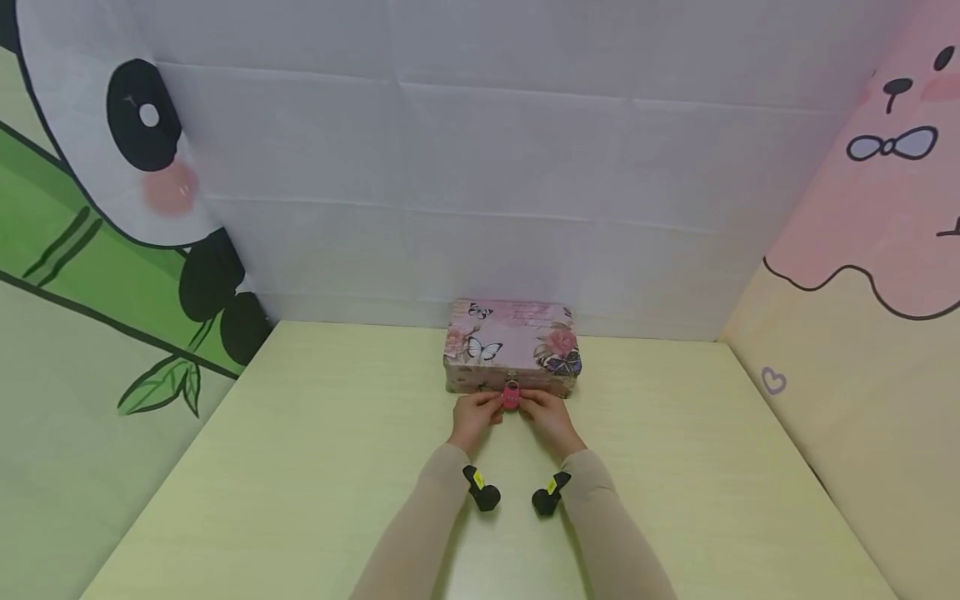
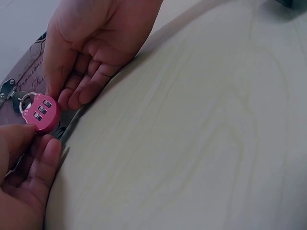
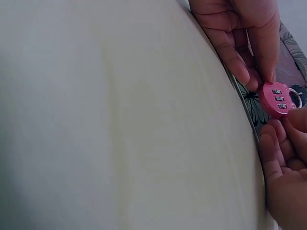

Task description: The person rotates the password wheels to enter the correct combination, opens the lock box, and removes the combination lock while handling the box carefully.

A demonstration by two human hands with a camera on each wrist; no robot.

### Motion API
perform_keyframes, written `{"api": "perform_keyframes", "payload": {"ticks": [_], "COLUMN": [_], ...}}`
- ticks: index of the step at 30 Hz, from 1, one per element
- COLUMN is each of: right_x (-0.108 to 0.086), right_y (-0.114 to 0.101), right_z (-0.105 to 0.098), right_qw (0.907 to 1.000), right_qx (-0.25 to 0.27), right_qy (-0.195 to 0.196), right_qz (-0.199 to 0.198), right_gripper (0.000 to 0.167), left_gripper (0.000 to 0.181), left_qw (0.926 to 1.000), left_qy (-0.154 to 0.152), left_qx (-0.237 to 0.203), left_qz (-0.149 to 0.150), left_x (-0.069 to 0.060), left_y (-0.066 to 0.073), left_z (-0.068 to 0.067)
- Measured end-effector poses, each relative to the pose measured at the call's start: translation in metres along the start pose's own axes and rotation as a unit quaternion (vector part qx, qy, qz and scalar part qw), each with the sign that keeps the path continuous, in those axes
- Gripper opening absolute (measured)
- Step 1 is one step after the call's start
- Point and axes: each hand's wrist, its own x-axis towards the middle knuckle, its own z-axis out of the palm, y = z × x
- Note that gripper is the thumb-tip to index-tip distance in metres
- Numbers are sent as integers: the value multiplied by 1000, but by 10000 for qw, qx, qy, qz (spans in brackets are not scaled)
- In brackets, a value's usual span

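Observation:
A small pink combination padlock hangs by its shackle from the front clasp of a pink tin box with butterflies and flowers on its lid. My left hand pinches the lock's left side between thumb and fingers. On the opposite side my right hand pinches it too. Three number dials show on the padlock in the left wrist view; the digits are too small to read. In the right wrist view the shackle of the padlock runs through the dark metal clasp.
The box stands at the back of the pale wood-grain table, close to a white cloth backdrop. Cartoon-printed walls rise at left and right. A black wrist camera sits on the left wrist, and another camera on the right.

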Motion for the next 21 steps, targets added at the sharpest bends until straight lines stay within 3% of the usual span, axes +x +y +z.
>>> {"api": "perform_keyframes", "payload": {"ticks": [21], "right_x": [0], "right_y": [3], "right_z": [2], "right_qw": [9986], "right_qx": [532], "right_qy": [36], "right_qz": [35], "right_gripper": [24], "left_gripper": [24], "left_qw": [9995], "left_qy": [-237], "left_qx": [-130], "left_qz": [-159], "left_x": [-1], "left_y": [2], "left_z": [-1]}}
